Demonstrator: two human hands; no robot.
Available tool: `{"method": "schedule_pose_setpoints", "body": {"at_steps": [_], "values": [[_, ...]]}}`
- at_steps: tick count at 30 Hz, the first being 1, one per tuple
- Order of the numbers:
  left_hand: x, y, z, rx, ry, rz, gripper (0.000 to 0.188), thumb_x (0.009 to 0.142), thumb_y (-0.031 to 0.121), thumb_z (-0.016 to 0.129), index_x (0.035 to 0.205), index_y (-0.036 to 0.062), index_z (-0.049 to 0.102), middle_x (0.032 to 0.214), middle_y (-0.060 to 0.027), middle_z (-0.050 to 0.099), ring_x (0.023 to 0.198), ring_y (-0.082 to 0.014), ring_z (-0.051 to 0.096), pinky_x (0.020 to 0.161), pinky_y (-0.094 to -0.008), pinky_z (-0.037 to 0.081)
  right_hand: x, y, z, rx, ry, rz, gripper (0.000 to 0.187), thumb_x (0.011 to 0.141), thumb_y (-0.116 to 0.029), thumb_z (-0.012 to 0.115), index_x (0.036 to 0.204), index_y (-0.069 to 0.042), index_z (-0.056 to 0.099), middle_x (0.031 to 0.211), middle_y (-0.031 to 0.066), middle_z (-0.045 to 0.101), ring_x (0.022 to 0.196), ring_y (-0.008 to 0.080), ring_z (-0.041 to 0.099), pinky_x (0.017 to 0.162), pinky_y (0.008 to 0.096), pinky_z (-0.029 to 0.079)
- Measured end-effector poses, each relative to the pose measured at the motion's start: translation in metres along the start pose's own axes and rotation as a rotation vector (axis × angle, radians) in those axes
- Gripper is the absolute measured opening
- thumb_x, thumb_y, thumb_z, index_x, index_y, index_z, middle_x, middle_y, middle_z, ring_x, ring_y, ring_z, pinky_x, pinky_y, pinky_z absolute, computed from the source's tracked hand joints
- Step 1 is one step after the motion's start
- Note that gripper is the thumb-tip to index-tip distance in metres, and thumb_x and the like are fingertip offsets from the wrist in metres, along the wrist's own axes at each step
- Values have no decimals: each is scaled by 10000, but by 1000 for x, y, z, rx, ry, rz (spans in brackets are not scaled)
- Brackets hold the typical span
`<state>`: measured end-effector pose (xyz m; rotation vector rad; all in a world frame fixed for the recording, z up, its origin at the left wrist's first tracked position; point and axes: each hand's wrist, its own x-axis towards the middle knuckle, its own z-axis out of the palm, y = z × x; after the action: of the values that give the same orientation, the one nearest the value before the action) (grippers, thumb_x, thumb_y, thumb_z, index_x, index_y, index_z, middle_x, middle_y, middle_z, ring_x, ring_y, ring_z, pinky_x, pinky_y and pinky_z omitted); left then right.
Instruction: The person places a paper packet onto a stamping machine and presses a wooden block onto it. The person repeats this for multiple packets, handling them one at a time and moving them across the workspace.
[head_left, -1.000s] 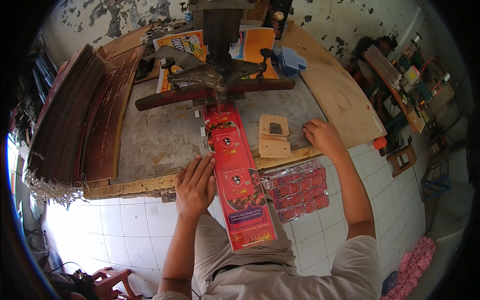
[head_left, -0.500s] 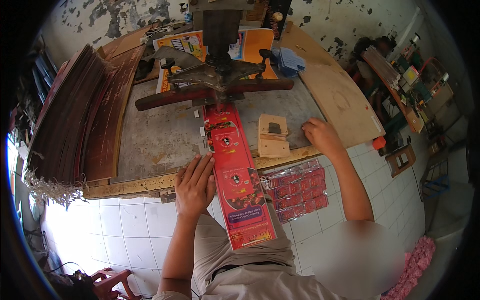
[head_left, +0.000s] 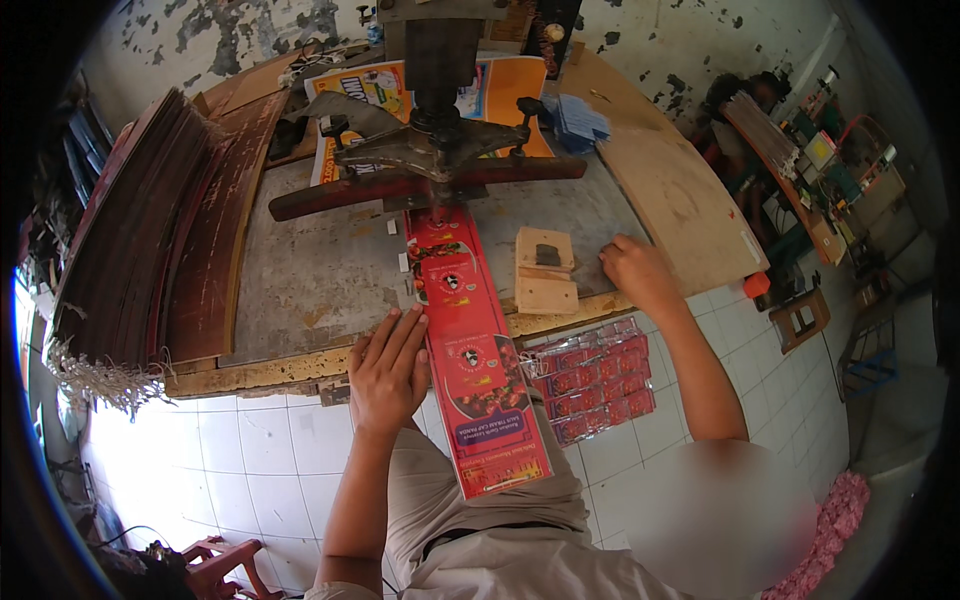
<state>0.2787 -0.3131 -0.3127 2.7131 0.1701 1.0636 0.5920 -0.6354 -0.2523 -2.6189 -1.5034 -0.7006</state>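
A long red printed sheet of packaging card (head_left: 470, 350) lies lengthwise under the press head, its near end overhanging the table edge above my lap. My left hand (head_left: 388, 360) is flat and open along its left edge, fingers stretched forward and touching it. Above the far end of the sheet is the dark metal press head (head_left: 436, 155), with a wide crossbar and clamp screws. My right hand (head_left: 638, 270) rests on the table's right front part, fingers curled in, with nothing visible in them. Between the sheet and that hand sits a small wooden block (head_left: 545, 270) with a dark patch.
Brown boards (head_left: 140, 230) stand stacked on the left. Below the table edge, several red printed packs (head_left: 600, 380) lie on the right. Blue pieces (head_left: 580, 122) and orange printed sheets (head_left: 520, 90) are behind the press. Farther right is a cluttered workbench (head_left: 790, 170).
Almost nothing differs. The view has shifted very slightly, while both hands and the red sheet keep their places.
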Motion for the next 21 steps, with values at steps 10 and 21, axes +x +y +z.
{"method": "schedule_pose_setpoints", "body": {"at_steps": [10, 21], "values": [[-1, -3, 1, -15, 12, 8, 419, 1055, 174, 617, 1438, 118, 779, 1531, -33, 754, 1447, -254, 680, 1165, -468, 459, 11, -9, -15, 87, -35, 145, 228, 998, -203, 793, 891, -2, 802, 973, 172, 741, 872, 392, 762, 807, 495, 632], [-1, -5, 1, 37, 3, 40, 411, 1062, 199, 654, 1455, 140, 758, 1558, -1, 729, 1442, -232, 674, 1150, -452, 483, 28, -6, -15, 33, -96, 101, 227, 982, -226, 792, 871, -27, 799, 936, 159, 750, 817, 388, 770, 774, 502, 623]]}}
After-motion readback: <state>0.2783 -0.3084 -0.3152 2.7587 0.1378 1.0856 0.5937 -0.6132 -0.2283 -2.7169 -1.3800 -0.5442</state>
